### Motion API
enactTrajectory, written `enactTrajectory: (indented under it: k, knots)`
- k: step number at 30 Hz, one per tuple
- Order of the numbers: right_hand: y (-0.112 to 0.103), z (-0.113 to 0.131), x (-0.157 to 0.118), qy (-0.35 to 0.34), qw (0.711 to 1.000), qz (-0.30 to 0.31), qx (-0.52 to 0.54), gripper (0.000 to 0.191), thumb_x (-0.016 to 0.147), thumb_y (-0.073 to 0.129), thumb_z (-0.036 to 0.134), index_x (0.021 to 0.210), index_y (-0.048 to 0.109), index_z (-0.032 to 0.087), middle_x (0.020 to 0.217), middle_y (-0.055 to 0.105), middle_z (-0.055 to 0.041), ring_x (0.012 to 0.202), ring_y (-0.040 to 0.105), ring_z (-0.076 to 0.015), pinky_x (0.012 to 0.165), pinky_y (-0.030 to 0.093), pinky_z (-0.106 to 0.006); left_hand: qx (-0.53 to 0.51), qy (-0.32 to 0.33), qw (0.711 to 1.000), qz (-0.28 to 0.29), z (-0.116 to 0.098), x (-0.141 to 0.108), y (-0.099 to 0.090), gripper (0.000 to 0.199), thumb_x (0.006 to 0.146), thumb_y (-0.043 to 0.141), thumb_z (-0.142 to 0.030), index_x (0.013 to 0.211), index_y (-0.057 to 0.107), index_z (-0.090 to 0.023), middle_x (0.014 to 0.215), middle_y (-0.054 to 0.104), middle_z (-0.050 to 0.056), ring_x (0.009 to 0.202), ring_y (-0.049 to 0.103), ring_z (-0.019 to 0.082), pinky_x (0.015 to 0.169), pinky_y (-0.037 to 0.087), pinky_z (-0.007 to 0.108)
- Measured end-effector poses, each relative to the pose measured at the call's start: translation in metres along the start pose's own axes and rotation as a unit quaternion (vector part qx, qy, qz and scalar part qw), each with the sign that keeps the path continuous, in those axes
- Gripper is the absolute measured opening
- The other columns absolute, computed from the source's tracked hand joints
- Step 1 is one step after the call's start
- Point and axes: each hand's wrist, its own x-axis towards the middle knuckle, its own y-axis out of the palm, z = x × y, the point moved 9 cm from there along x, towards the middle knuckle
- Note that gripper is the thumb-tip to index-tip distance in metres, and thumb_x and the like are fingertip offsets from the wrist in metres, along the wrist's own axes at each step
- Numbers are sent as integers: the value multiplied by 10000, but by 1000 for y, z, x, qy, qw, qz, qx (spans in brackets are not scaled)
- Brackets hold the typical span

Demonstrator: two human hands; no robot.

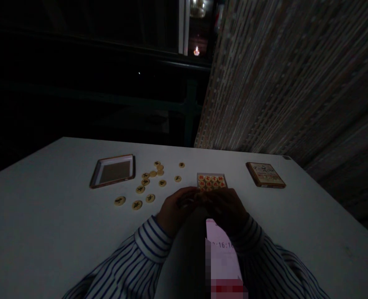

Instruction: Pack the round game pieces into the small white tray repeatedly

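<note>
I'm looking over a white counter [46, 207] into deep gloom now; a string curtain [258, 74] is hanging down on my right, and straight ahead a small light [196, 51] is glowing beside a pale upright post [184, 29].

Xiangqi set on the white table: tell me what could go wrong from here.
The left hand could brush the nearby loose pieces out of place. The right hand, close by the tray, might jostle its red-character pieces. The striped right sleeve, beside the lit phone, could nudge it.
</note>
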Motion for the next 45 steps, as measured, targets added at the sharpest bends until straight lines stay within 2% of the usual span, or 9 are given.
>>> enactTrajectory:
  k: [10, 15, 26, 32, 41, 45]
  knots:
    - [4, -2, 0, 18, 999, 22, 33, 179, 812, 502, 211, 952, 604, 167, 738, 627, -48, 733, 548, -139, 665, 397, -295, -51, -16, 998, 16, 0, 0, 5, 298, 628, 643, -178, 919, 578, -172, 971, 658, 46, 925, 600, 171, 859, 472, 328]
    - [-2, -1, 0, 14, 999, -1, 35, 152, 805, 512, 204, 906, 614, 155, 727, 626, -52, 738, 547, -143, 666, 394, -295, -58, -45, 997, 9, 1, 0, 6, 253, 603, 659, -183, 845, 591, -153, 882, 679, 48, 862, 621, 174, 833, 483, 328]
    - [4, 1, -2, 13, 999, 15, 39, 176, 804, 513, 201, 960, 595, 189, 761, 630, -36, 747, 535, -143, 676, 365, -301, -41, -55, 998, -12, 8, 1, 2, 231, 582, 680, -225, 787, 600, -158, 801, 684, 47, 795, 633, 182, 781, 497, 329]
    - [6, 1, -3, 17, 999, 24, 45, 145, 803, 517, 230, 908, 609, 190, 757, 626, -34, 735, 529, -141, 686, 362, -307, -41, -72, 996, -16, 11, 1, 2, 230, 616, 666, -291, 781, 597, -147, 771, 685, 49, 752, 635, 176, 720, 504, 309]
    - [5, 4, 0, 12, 999, 31, 36, 156, 812, 511, 261, 924, 603, 202, 743, 624, -23, 743, 537, -132, 694, 365, -304, 6, -64, 997, -32, 3, 1, 0, 169, 650, 608, -305, 716, 620, -150, 631, 660, 18, 606, 607, 137, 588, 494, 247]
    - [5, 1, -2, 16, 999, 23, 35, 172, 809, 515, 258, 952, 594, 205, 762, 625, -20, 745, 537, -130, 697, 365, -303, 15, -67, 997, -33, 2, 0, -1, 176, 675, 583, -304, 740, 648, -154, 684, 679, 30, 626, 608, 136, 602, 496, 245]
